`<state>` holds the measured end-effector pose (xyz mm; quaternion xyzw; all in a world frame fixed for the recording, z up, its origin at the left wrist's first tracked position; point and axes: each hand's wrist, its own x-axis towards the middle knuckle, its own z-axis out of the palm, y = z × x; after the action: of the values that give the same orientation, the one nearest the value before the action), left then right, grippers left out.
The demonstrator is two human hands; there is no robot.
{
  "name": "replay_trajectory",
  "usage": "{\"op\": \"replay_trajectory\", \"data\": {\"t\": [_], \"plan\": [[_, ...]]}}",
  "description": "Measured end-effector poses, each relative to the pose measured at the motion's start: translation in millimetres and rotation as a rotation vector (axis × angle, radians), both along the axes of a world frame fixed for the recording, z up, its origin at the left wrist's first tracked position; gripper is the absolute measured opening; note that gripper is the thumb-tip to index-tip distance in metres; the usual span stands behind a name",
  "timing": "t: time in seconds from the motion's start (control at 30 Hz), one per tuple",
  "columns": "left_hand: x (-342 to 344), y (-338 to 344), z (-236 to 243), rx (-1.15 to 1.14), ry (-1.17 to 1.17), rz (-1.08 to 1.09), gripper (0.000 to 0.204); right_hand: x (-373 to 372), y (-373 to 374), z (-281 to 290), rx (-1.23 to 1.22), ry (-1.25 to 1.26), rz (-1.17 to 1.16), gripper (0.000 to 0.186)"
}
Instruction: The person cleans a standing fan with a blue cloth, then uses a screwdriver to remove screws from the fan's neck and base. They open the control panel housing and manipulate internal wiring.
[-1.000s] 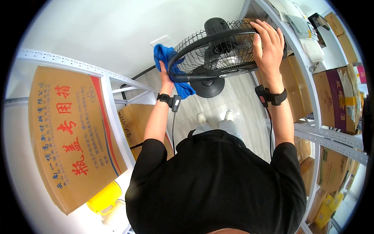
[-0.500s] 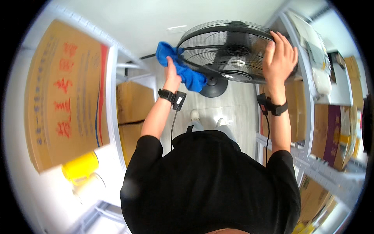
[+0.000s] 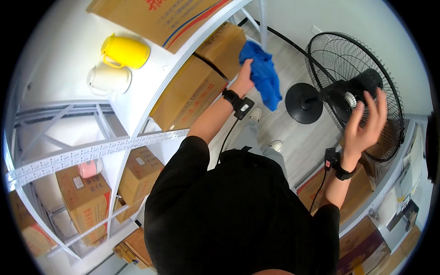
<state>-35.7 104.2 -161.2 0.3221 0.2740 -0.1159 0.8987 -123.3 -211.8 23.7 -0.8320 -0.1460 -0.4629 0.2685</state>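
My left hand [image 3: 244, 74] grips a bunched blue cloth [image 3: 261, 78] in the upper middle, away from the fan and close to the cardboard boxes on the lower left shelf. My right hand [image 3: 366, 120] is raised before the black wire grille of a standing fan [image 3: 328, 50], its fingers spread and slightly bent, holding nothing; whether a fingertip touches the grille I cannot tell. Behind the grille the fan's motor housing shows at the right. Its round black base [image 3: 302, 110] rests on the pale floor between my left hand and the fan head.
White metal shelving [image 3: 73, 154] curves along the left, bearing cardboard boxes [image 3: 183, 98], a yellow jug [image 3: 123, 51], a white jug [image 3: 112, 79] and a pink container [image 3: 89, 167]. More shelves with boxes [image 3: 360, 240] and packages stand at the right. My feet are on the floor below.
My view has swung, so the left shelves fill more of it. My left hand and cloth have come away from the grille; my right hand has loosened from the rim, fingers now spread.
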Motion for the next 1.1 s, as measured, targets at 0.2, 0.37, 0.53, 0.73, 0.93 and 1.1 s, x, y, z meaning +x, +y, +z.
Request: {"op": "replay_trajectory", "data": {"t": [0.2,0.37,0.53,0.73,0.93,1.1], "plan": [[-61.5,180.6,-117.2,0.065,0.17,0.328,0.026,6.0,43.7,-42.9,-0.029,0.279,0.416,0.017],[-55.3,247.9,-112.2,0.043,0.19,0.54,0.023,10.4,45.6,-77.2,-0.219,0.574,0.513,0.017],[-38.4,336.6,-139.0,0.357,0.238,0.771,0.06,-5.0,49.8,-105.0,-0.336,0.799,0.489,0.016],[11.2,316.8,-149.1,0.394,0.054,0.19,0.057,-7.6,43.7,-130.2,-0.167,1.031,0.329,0.019],[86.3,164.9,-42.8,0.696,-0.21,-0.507,0.043,-38.6,-1.9,-187.9,-0.092,1.335,0.198,0.028],[98.7,79.3,36.3,0.831,-0.52,-0.748,0.05,-80.3,-57.9,-253.1,0.259,1.488,0.14,0.028]]}}
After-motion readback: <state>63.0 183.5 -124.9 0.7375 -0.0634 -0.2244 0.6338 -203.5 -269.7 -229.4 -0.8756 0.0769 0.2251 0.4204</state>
